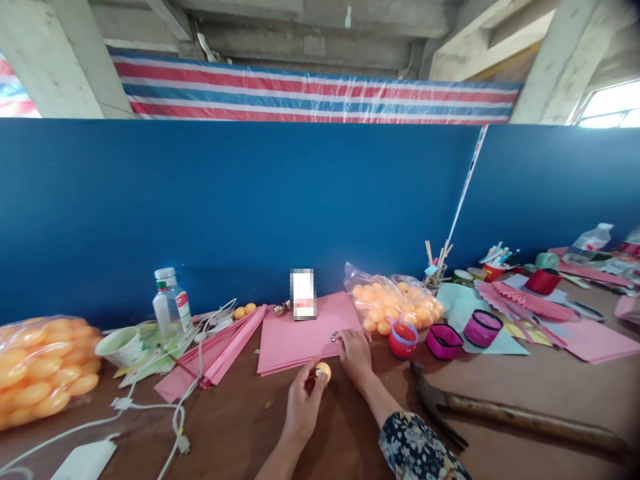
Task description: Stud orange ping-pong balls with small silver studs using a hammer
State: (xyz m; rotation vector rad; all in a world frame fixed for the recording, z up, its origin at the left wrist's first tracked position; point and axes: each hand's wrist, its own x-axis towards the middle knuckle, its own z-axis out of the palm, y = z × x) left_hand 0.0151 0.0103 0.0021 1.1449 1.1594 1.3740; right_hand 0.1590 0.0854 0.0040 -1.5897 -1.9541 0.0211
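Observation:
My left hand is closed round a yellow-orange ball, like a ping-pong ball, just in front of the pink paper stack. A small shiny patch shows on the ball beside my thumb. My right hand reaches over the stack's right edge, its fingers bent together at a small silvery piece, too small to name. Further back on the paper lie small shiny metallic balls, beside a blurred-out upright white object.
Bags of orange balls lie at left and behind my right hand. A claw hammer lies at right, near a red cup and magenta rings of ribbon. White cables, a bottle and a paper cup occupy the left.

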